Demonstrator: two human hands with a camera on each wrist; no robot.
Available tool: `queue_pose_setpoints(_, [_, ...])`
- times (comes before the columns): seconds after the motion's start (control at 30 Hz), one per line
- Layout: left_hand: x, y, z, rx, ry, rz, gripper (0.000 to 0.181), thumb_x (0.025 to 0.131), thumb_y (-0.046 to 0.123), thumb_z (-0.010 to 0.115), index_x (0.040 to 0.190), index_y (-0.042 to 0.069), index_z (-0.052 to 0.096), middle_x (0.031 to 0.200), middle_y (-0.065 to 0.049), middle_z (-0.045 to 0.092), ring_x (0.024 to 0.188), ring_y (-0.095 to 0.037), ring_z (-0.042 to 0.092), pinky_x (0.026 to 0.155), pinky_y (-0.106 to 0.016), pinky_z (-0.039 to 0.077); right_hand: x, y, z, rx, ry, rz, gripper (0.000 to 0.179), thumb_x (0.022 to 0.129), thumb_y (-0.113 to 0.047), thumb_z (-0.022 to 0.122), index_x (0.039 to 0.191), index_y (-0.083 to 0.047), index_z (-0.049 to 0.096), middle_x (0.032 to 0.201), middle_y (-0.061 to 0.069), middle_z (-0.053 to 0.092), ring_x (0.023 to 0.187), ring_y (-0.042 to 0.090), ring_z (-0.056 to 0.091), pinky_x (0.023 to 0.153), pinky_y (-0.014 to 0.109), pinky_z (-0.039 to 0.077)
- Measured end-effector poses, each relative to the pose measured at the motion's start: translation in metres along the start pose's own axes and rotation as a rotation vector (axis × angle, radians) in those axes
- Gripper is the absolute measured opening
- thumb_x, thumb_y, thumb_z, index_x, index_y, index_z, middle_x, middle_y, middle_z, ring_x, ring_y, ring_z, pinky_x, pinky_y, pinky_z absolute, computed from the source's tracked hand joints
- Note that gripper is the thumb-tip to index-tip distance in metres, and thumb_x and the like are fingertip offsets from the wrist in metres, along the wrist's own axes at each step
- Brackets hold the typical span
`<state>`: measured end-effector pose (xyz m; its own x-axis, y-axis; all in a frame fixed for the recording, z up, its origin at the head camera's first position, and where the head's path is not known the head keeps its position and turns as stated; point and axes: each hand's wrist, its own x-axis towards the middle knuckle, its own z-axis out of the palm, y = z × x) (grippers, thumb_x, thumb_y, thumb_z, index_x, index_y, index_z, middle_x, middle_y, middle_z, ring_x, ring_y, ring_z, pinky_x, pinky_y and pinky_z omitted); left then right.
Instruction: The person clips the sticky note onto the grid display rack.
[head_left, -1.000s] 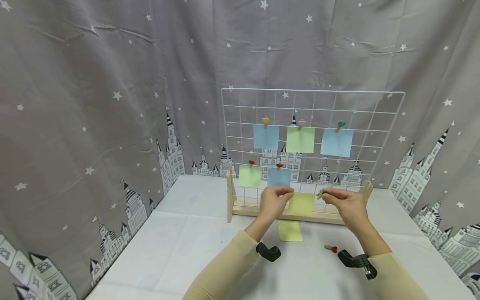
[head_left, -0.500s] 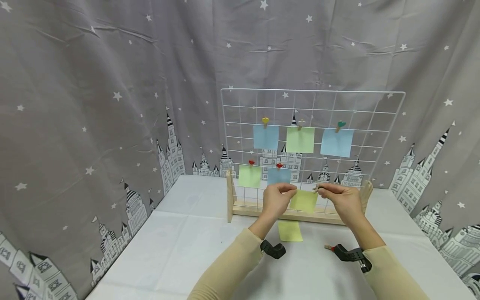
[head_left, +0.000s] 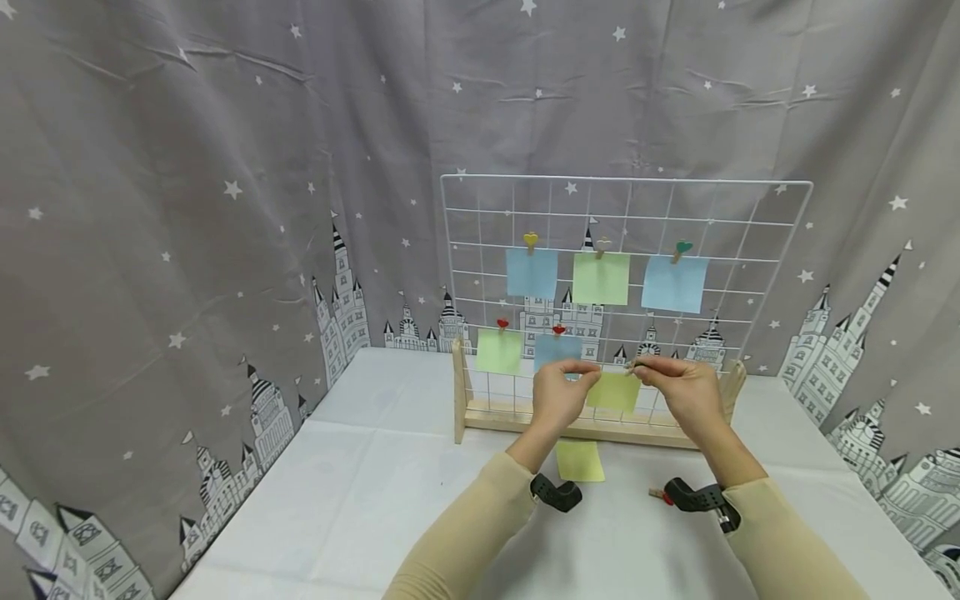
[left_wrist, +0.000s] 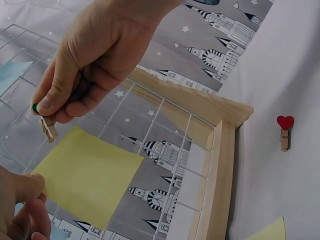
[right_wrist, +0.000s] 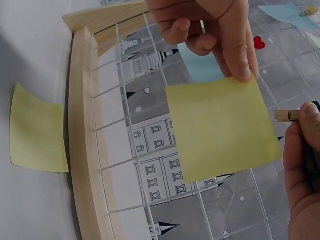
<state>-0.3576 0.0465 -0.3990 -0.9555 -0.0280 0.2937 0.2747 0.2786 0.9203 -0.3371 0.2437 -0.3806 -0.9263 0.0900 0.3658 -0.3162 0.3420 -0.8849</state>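
Observation:
My left hand pinches a yellow sticky note by its upper left corner, holding it against the lower part of the white wire grid. Just right of the note, my right hand pinches a small wooden clothespin by its end with a dark green decoration. In the right wrist view the clothespin's tip points at the note's edge, a little apart from it. The left wrist view shows the whole note hanging flat in front of the wires.
Sticky notes hang from heart clothespins on the grid: blue, green and blue above, green and blue below. On the white table lie another yellow note and a red-heart clothespin. A wooden base supports the grid.
The left hand has carried the yellow note rightward and slightly up along the grid. My right hand has brought its clothespin left and up, closer to the note's top edge.

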Motion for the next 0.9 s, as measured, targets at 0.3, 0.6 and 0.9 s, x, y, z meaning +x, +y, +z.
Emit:
queue_pose_setpoints(0.3, [0.006,0.004,0.003,-0.030,0.025,0.021,0.008,0.094,0.019,0.076,0.098,0.018,0.083,0.106,0.001,0.077,0.043,-0.008,0.027,0.042,-0.023,0.023,0.008,-0.003,0.000,0.066,0.000,-0.032,0.036,0.094,-0.022,0.078,0.118,0.005,0.074,0.093,-0.023,0.077,0.082,-0.003,0.072,0.083,0.011,0.054])
queue_pose_setpoints(0.6, [0.015,0.011,0.006,0.003,0.048,0.044,0.011,0.095,0.019,0.074,0.101,0.017,0.083,0.110,0.000,0.078,0.048,-0.007,0.039,0.043,-0.023,0.026,0.016,-0.012,0.004,0.091,0.029,-0.003,0.038,0.092,-0.022,0.079,0.117,0.006,0.073,0.088,-0.024,0.076,0.083,-0.007,0.071,0.081,0.011,0.055])
queue_pose_setpoints(0.9, [0.021,0.012,0.008,0.023,0.033,0.035,0.014,0.098,0.021,0.072,0.107,0.020,0.082,0.112,0.002,0.078,0.041,-0.008,0.033,0.040,-0.023,0.026,0.019,-0.013,0.007,0.141,0.061,-0.027,0.033,0.091,-0.011,0.079,0.116,0.009,0.072,0.083,-0.028,0.074,0.078,-0.006,0.072,0.081,0.011,0.055])
